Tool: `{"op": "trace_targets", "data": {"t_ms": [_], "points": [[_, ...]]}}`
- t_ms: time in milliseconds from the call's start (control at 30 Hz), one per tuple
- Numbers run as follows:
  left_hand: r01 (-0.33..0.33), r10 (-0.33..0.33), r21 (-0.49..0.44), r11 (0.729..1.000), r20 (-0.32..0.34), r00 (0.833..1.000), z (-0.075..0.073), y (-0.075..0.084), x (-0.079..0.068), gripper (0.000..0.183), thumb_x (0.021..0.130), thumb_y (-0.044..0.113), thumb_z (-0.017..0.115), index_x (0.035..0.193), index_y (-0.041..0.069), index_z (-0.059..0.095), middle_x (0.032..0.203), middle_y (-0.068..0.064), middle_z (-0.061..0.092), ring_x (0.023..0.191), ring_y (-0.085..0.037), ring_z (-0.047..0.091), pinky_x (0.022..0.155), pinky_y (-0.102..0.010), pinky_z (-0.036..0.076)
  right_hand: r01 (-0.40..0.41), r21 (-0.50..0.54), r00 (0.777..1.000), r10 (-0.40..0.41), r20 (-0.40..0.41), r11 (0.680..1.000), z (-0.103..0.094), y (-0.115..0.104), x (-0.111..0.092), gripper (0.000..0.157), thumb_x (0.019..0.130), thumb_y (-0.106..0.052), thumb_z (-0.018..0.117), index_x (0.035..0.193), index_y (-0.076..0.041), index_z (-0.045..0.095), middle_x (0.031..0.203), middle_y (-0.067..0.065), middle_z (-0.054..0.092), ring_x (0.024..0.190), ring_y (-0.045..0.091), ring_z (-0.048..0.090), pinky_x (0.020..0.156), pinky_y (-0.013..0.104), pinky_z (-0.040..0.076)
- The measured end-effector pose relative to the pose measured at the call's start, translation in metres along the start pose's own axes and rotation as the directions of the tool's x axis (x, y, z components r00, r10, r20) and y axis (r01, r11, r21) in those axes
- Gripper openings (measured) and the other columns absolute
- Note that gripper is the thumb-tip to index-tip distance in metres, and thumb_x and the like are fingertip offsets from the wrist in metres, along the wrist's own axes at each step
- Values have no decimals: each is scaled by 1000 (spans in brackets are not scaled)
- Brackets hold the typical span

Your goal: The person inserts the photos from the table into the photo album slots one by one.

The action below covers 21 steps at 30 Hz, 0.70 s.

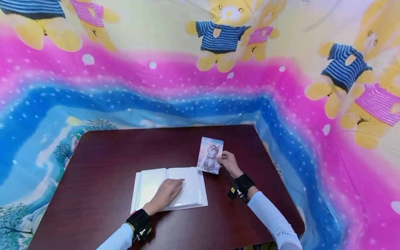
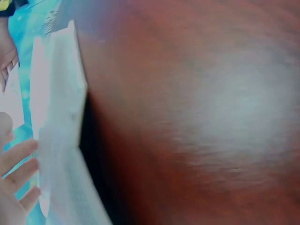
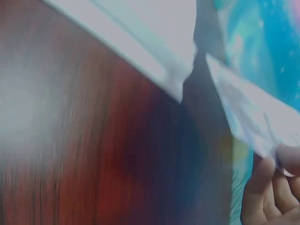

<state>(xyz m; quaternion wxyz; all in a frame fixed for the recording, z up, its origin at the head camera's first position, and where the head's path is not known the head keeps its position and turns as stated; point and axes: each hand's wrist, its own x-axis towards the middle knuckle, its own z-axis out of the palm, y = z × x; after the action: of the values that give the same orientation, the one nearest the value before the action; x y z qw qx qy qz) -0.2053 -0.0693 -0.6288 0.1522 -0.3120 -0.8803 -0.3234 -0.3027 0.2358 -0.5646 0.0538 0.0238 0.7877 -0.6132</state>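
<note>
An album (image 1: pixel 153 180) with white pages and a glossy clear surface lies spread on the table. My left hand (image 1: pixel 167 192) rests on its pages near the middle, fingers extended to the right. In the left wrist view the fingers (image 2: pixel 21 173) touch the album's pages (image 2: pixel 61 112). My right hand (image 1: pixel 229 162) pinches the right edge of a kitten picture card (image 1: pixel 210 154), held up just beyond the album's upper right corner. The right wrist view shows the card (image 3: pixel 253 112) between thumb and fingers, tilted and blurred.
The dark brown wooden table (image 1: pixel 103 156) has rounded corners. A cloth (image 1: pixel 175 80) printed with bears and snowflakes hangs behind it and along both sides. Each wrist wears a black strap with a camera.
</note>
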Motion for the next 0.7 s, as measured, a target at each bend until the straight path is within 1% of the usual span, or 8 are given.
{"op": "trace_targets", "data": {"t_ms": [67,133,200,267,367,467,600,700], "points": [[74,-75,-80,994,-9,997,-3,0,4,35,98,14,63,129,-2,60,106,-8,72,99,-25,67,89,-45,50,30,16,997,-31,70,999,9,-6,-5,15,93,-2,67,103,7,60,91,20,68,75,23,60,80,59,50],[144,-146,-150,978,-6,989,-6,1,6,42,100,17,61,135,-3,54,106,-8,72,97,-23,68,87,-44,52,50,12,988,-51,147,999,18,-9,-11,14,92,-1,67,102,6,60,87,15,69,73,19,61,78,56,52],[199,-203,-213,957,7,979,-7,2,7,48,101,20,59,141,-4,47,109,-10,70,95,-21,68,85,-43,53,61,11,972,-62,228,998,28,-10,-16,15,91,0,68,103,6,61,86,11,70,71,17,63,76,55,54],[239,-242,-279,930,23,970,-8,3,8,54,101,20,59,145,-4,40,110,-12,69,89,-18,69,81,-41,54,64,6,948,-63,311,998,36,-8,-22,16,91,-1,69,103,6,60,84,10,69,71,17,63,75,55,55],[264,-273,-375,889,29,962,-9,4,7,59,99,15,62,146,-6,33,105,-13,68,78,-13,68,75,-36,54,52,6,916,-50,397,999,48,-4,-29,17,90,-1,69,104,5,61,81,12,66,73,17,64,76,56,55],[264,-285,-456,850,24,958,-11,3,6,62,95,7,66,145,-9,32,97,-12,66,71,-10,64,70,-32,52,34,11,895,-35,445,999,57,1,-32,17,90,-1,70,103,5,60,79,12,65,74,17,64,75,54,56],[273,-291,-485,830,41,956,-15,-1,3,62,91,-1,67,143,-10,35,92,-8,62,68,-6,60,67,-28,50,13,12,876,-17,483,1000,65,4,-32,22,90,-3,70,105,6,57,79,9,64,76,17,65,76,52,57],[279,-287,-477,833,58,956,-18,-4,2,60,90,-3,67,142,-9,37,92,-8,61,67,-5,59,65,-26,49,-6,18,884,-3,467,1000,66,3,-28,27,92,-7,70,111,5,54,81,5,61,77,17,66,78,52,56]]}}
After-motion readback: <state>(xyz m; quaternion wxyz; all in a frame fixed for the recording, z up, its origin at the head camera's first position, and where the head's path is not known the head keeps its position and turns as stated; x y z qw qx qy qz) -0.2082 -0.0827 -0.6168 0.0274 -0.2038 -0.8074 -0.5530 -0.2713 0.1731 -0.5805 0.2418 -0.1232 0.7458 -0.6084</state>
